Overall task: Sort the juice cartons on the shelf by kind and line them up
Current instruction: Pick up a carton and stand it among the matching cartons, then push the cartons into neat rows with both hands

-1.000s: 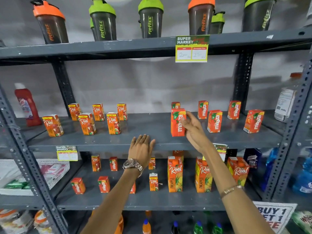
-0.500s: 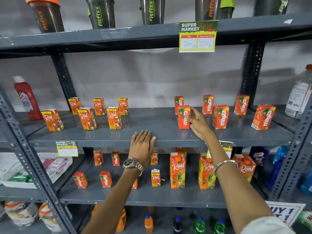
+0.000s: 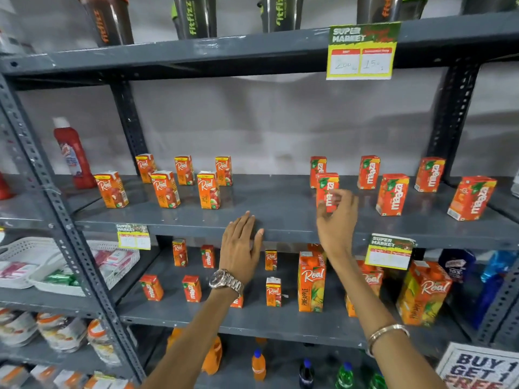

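On the grey middle shelf point(image 3: 280, 209) several small Real cartons point(image 3: 165, 189) stand at the left in two loose rows. Several Maaza cartons point(image 3: 392, 194) stand at the right. One Maaza carton point(image 3: 325, 186) stands upright near the front, just ahead of another at the back. My right hand point(image 3: 337, 220) hovers in front of it, blurred, fingers loosely apart, thumb close to its lower edge, holding nothing. My left hand point(image 3: 241, 245) lies flat on the shelf's front edge, a watch on its wrist.
The shelf below holds mixed small Maaza point(image 3: 191, 288) and Real cartons point(image 3: 273, 292) and tall Real pineapple cartons point(image 3: 310, 282). A red bottle point(image 3: 73, 155) stands far left. Shaker bottles point(image 3: 193, 15) line the top shelf. White baskets point(image 3: 112, 265) sit lower left; drink bottles point(image 3: 258, 364) at the bottom.
My right hand set the Maaza carton down in front of the back one, let go and drew back toward me. The left hand stayed on the shelf edge. The view tilted down.
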Available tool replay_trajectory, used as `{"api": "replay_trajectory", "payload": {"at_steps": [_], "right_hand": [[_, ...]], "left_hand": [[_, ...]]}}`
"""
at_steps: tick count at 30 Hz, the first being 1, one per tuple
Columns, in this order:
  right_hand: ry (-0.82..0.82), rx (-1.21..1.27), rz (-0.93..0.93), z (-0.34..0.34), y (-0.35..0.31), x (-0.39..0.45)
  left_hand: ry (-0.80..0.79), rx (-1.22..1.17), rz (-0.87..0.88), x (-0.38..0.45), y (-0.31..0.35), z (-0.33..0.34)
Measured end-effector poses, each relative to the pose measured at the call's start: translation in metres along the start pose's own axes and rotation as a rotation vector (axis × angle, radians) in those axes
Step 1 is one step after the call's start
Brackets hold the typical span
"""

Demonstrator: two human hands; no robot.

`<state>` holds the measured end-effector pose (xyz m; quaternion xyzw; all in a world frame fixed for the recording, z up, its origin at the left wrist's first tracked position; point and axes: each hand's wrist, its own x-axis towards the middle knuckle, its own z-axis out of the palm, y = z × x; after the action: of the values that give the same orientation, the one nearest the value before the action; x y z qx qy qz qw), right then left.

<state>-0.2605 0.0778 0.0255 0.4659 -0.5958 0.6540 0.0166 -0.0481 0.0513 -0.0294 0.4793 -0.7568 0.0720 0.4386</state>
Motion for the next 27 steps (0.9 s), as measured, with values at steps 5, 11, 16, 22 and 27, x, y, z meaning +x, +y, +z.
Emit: {"api": "replay_trajectory", "payload": {"at_steps": [5, 11, 16, 22, 27], "right_hand": [[-0.165, 0.108, -0.004, 0.055, -0.039, -0.028], [-0.352, 0.129, 0.111, 0.139, -0.090, -0.045], [-0.399, 0.032, 0.212, 0.203, -0.107, -0.058], [-0.319, -0.291, 0.284, 0.252, -0.124, -0.066], [-0.243, -0.479, 0.289, 0.263, -0.133, -0.070]], "left_hand": [[0.265, -0.013, -0.129, 0.023, -0.038, -0.038], [0.356, -0.052, -0.434, 0.070, -0.115, -0.083], [0.178, -0.017, -0.660, 0.086, -0.170, -0.093], [-0.065, 0.101, -0.575, 0.105, -0.201, -0.095], [-0.160, 0.114, -0.551, 0.116, -0.210, -0.091]]}}
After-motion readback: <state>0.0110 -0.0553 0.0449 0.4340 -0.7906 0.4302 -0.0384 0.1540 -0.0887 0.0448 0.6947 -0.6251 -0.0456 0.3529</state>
